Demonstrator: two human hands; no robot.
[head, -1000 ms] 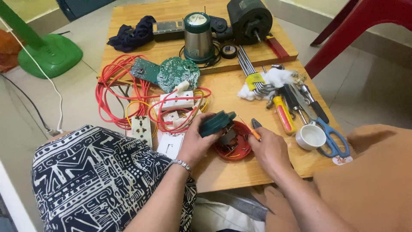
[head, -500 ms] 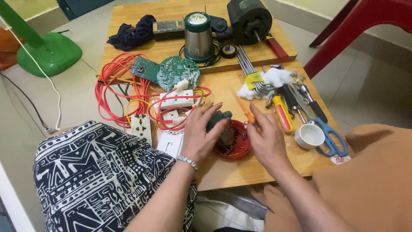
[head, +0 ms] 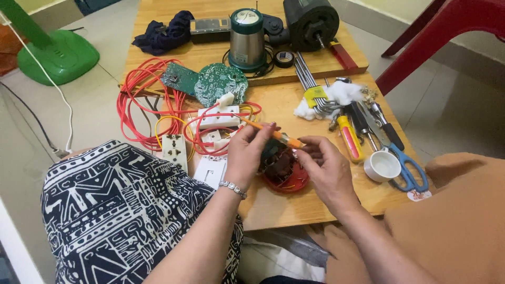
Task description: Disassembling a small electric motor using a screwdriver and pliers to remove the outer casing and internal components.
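Observation:
My left hand (head: 246,153) pinches a thin orange-handled screwdriver (head: 279,137), which lies slanted across the gap between my two hands. Just under it a dark, copper-wound motor part (head: 280,162) sits in a round red dish (head: 288,183) near the front edge of the wooden table (head: 294,210). My right hand (head: 327,171) curls its fingers around the right side of that part, with the thumb near the screwdriver's tip. A bracelet is on my left wrist. My patterned knee is to the left.
Red wire coils (head: 135,100), green circuit boards (head: 221,84) and white sockets (head: 173,148) lie left. A yellow screwdriver (head: 350,138), white cup (head: 382,166) and blue scissors (head: 409,167) lie right. A steel cylinder (head: 247,34) and black motor (head: 310,21) stand behind. A red chair (head: 447,31) is far right.
My left hand let go of the dark part's cover and now holds the orange screwdriver. My right hand has moved onto the part in the red dish.

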